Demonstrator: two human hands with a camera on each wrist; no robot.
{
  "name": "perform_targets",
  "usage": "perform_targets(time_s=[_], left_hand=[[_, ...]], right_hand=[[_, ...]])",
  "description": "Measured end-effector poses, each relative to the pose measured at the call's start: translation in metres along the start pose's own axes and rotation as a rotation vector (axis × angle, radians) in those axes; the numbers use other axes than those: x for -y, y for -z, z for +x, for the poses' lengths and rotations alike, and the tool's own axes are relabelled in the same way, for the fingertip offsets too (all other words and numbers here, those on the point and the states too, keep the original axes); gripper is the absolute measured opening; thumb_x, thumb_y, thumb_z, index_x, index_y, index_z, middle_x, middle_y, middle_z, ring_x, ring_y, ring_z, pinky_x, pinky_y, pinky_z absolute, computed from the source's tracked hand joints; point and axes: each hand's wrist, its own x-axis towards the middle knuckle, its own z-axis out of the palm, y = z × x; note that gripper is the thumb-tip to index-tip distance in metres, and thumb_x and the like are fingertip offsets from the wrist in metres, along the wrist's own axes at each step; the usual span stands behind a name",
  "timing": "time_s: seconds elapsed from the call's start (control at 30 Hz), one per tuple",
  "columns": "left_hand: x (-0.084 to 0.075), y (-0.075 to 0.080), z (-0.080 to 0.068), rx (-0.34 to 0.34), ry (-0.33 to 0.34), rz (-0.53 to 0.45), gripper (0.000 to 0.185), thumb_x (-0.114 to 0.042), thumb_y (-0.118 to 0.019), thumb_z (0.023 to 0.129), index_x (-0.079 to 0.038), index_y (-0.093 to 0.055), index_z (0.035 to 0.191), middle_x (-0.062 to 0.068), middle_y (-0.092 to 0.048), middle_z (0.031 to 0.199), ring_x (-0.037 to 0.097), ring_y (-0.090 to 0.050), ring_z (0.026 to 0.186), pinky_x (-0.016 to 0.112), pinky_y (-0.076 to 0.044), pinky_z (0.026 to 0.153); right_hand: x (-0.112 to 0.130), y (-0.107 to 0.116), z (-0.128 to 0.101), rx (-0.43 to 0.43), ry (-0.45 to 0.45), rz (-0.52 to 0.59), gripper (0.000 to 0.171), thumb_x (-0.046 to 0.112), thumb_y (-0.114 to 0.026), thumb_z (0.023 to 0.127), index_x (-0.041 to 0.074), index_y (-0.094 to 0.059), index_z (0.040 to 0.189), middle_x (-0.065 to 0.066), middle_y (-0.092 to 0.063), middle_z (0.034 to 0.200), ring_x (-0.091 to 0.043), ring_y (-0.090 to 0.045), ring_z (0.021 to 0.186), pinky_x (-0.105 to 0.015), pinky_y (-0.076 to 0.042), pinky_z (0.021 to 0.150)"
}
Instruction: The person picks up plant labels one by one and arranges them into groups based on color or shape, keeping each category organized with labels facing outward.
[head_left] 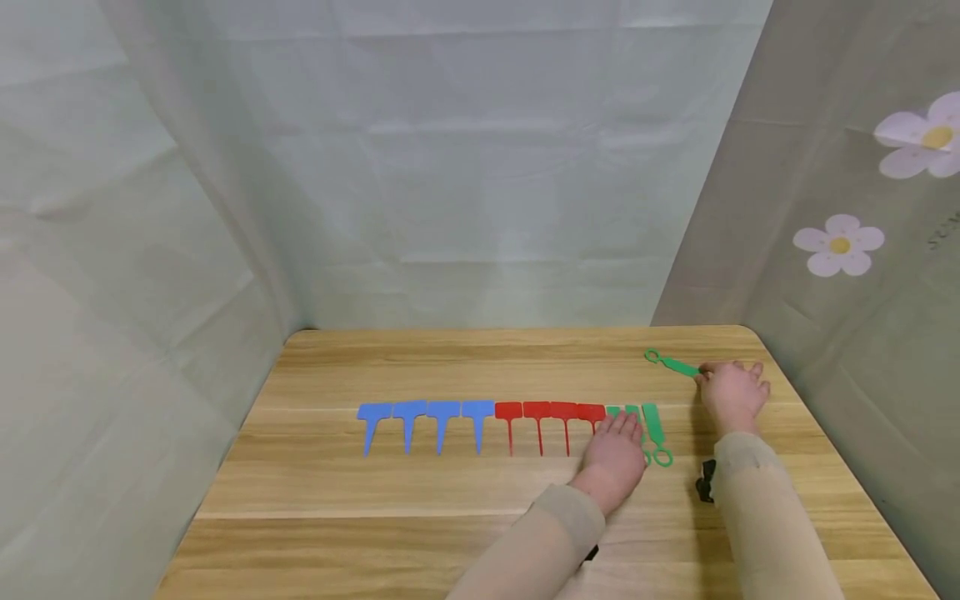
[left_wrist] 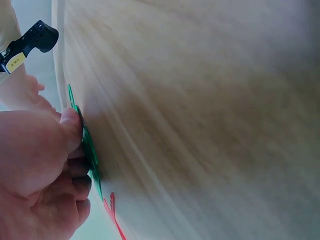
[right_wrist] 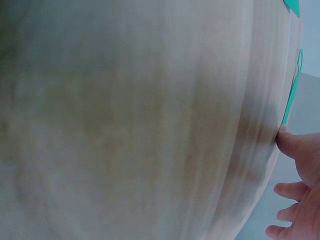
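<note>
Blue T-shaped plant labels (head_left: 443, 410) and red T-shaped plant labels (head_left: 537, 410) lie in one row on the table. Green ring-ended plant labels (head_left: 652, 423) continue that row on the right. Over some of these green labels lies my left hand (head_left: 613, 457), fingers stretched forward and partly hiding them; in the left wrist view its thumb touches a green label (left_wrist: 89, 147). Farther back on the right, my right hand (head_left: 733, 395) pinches the plain end of another green label (head_left: 679, 367), whose ring points left. In the right wrist view the thumb (right_wrist: 286, 141) meets that end while other fingers spread apart.
The wooden table (head_left: 337, 483) has rounded back corners. Pale cloth (head_left: 480, 167) hangs behind it and along both sides, with printed flowers (head_left: 840, 245) on the right. A black wrist camera (head_left: 706, 482) sits beneath the right sleeve.
</note>
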Motion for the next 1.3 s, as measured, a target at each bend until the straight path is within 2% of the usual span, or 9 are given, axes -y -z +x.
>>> perform_targets(time_s=[0.33, 0.53, 0.63, 1.17, 1.3], left_hand=[[-0.002, -0.002, 0.001, 0.001, -0.006, -0.026, 0.059, -0.056, -0.038, 0.113, -0.035, -0.033, 0.169, -0.020, -0.023, 0.174, 0.004, -0.018, 0.160, 0.024, -0.016, 0.128], [-0.001, -0.001, 0.000, -0.008, -0.002, -0.011, 0.059, -0.057, -0.038, 0.113, -0.036, -0.033, 0.168, -0.020, -0.024, 0.173, 0.003, -0.019, 0.160, 0.025, -0.016, 0.128], [-0.001, -0.002, 0.001, -0.009, 0.001, -0.005, 0.059, -0.056, -0.037, 0.114, -0.036, -0.033, 0.168, -0.020, -0.024, 0.173, 0.003, -0.019, 0.160, 0.024, -0.016, 0.128], [-0.001, -0.003, 0.005, 0.026, -0.004, 0.037, 0.059, -0.055, -0.032, 0.115, -0.035, -0.027, 0.170, -0.019, -0.020, 0.175, 0.003, -0.016, 0.161, 0.022, -0.014, 0.128], [-0.001, 0.000, 0.002, 0.027, 0.001, 0.040, 0.060, -0.057, -0.033, 0.114, -0.036, -0.027, 0.170, -0.020, -0.020, 0.175, 0.003, -0.016, 0.160, 0.022, -0.014, 0.128]], right_hand=[[-0.003, -0.002, 0.002, 0.000, -0.062, 0.102, 0.032, 0.022, -0.063, 0.106, -0.004, -0.069, 0.125, -0.041, -0.045, 0.151, -0.067, -0.013, 0.151, -0.078, -0.024, 0.115], [-0.007, 0.000, 0.001, 0.033, -0.096, 0.181, 0.031, 0.027, -0.065, 0.106, -0.002, -0.067, 0.118, -0.039, -0.053, 0.145, -0.069, -0.010, 0.151, -0.078, -0.026, 0.112], [-0.010, 0.001, 0.000, 0.053, -0.097, 0.206, 0.032, 0.029, -0.063, 0.108, -0.002, -0.066, 0.116, -0.040, -0.053, 0.145, -0.070, -0.006, 0.151, -0.079, -0.023, 0.113], [-0.017, 0.000, -0.003, 0.096, -0.115, 0.205, 0.040, 0.034, -0.057, 0.111, -0.003, -0.066, 0.124, -0.040, -0.047, 0.150, -0.069, -0.001, 0.152, -0.081, -0.024, 0.114], [-0.016, 0.001, -0.003, 0.093, -0.114, 0.242, 0.045, 0.036, -0.054, 0.111, -0.003, -0.064, 0.130, -0.040, -0.045, 0.153, -0.067, -0.001, 0.153, -0.080, -0.022, 0.115]])
